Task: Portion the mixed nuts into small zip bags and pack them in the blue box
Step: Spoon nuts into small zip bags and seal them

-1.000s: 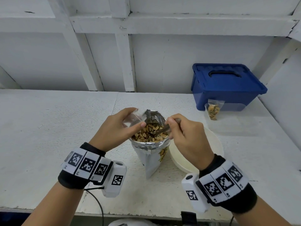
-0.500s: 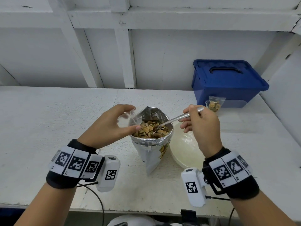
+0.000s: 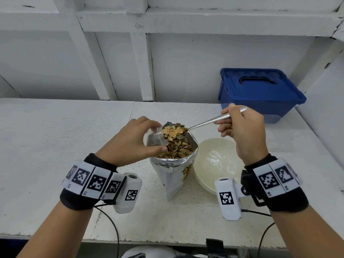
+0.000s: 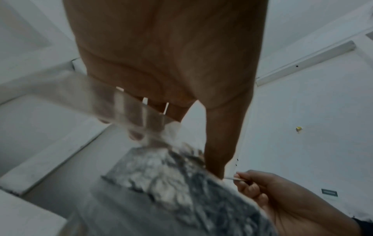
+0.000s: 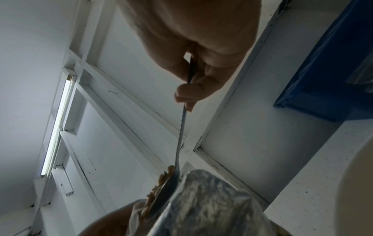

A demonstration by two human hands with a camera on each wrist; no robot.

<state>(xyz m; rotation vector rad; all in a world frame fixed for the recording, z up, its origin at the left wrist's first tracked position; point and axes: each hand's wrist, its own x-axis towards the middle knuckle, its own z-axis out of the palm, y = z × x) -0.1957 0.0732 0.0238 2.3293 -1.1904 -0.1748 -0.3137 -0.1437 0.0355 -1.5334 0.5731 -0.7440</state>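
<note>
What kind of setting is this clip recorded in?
Probably a bare workroom or storage space, not a kitchen: a rough white-painted bench, a white-painted framed wall, and a fluorescent tube overhead.

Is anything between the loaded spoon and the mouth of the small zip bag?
Nothing visible. The spoon of nuts sits right at the zip bag mouth, held open by the left hand above the foil pouch.

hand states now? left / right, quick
Left hand: closed, pinching the small zip bag open over the foil nut bag.
Right hand: closed, holding the spoon loaded with nuts.
</note>
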